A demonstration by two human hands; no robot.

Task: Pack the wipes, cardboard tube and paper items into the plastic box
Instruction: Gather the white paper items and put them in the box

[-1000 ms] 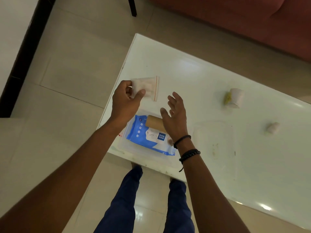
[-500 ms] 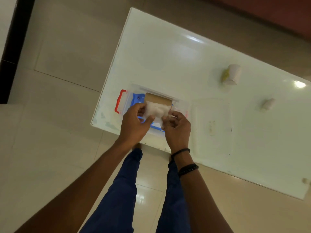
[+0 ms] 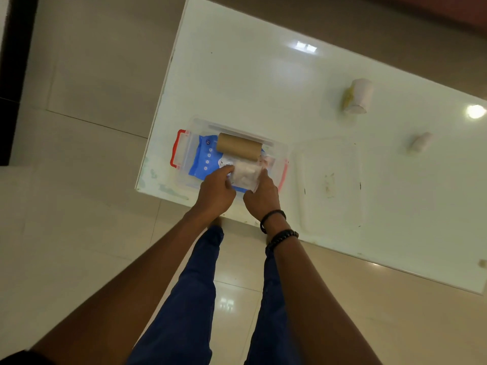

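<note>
Blue wipes pack (image 3: 204, 159), brown cardboard tube (image 3: 239, 147), red-handled clear box (image 3: 177, 150).

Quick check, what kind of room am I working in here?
Probably a home living room: a low white table stands on glossy floor tiles, with what looks like a reddish sofa along the far edge. Household bits are being packed into a plastic box.
</note>
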